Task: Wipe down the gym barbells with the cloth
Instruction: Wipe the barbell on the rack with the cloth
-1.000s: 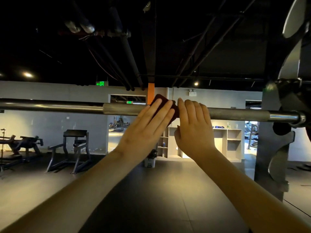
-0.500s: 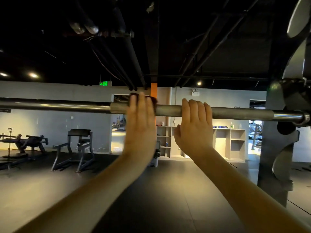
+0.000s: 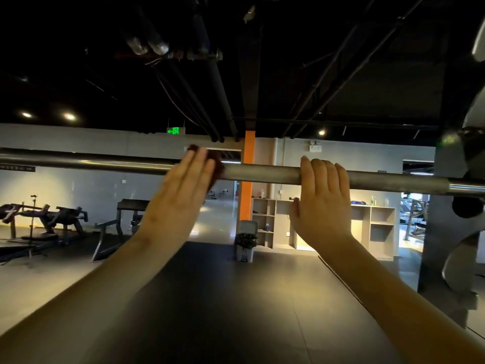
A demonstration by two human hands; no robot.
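A long steel barbell [image 3: 262,174] runs across the head view at chest height, its right end resting in a rack. My left hand [image 3: 183,187] presses a dark red cloth [image 3: 218,166] against the bar with straight fingers; most of the cloth is hidden under the hand. About a hand's width to the right, my right hand [image 3: 322,200] lies flat against the bar, fingers reaching over its top and thumb below it.
The grey rack upright [image 3: 443,211] with its hooks stands at the right. Behind the bar are an orange column [image 3: 248,158], a lidded bin [image 3: 245,240], open shelving [image 3: 380,227] and a bench machine [image 3: 131,214] on the dark floor.
My left hand has slid the cloth leftward along the bar, away from my right hand. The right hand has stayed in place on the bar.
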